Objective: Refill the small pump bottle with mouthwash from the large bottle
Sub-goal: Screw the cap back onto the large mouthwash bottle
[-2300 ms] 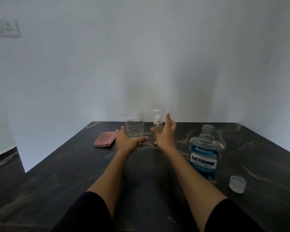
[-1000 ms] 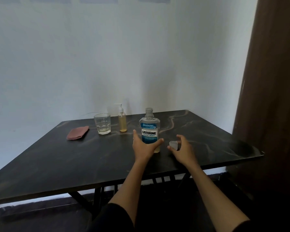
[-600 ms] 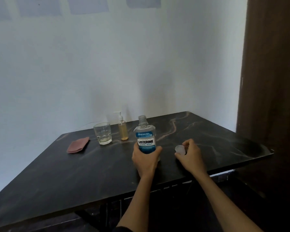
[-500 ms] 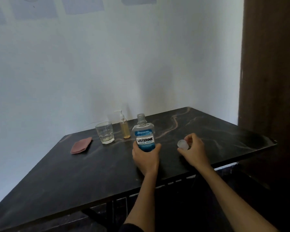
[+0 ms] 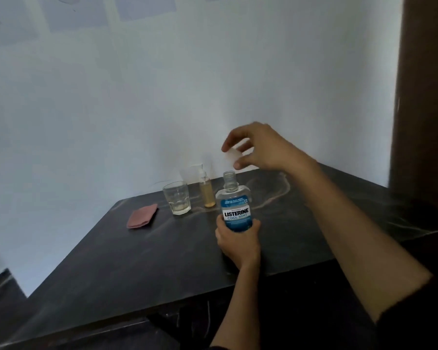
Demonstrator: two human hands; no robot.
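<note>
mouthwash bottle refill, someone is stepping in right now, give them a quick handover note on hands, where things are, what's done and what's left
Left hand: wrapped around the lower part of the mouthwash bottle, which stands upright on the table with its neck open.
Right hand: pinching the clear cap in the air, just above and slightly right of the bottle's neck.
Pump bottle: upright behind the mouthwash bottle, pump on, yellowish liquid inside, beside the glass. Pink cloth lies further left.
Done: judging by the filled pump bottle, the pour looks finished.
Left: probably lower the cap onto the neck and screw it shut.
</note>
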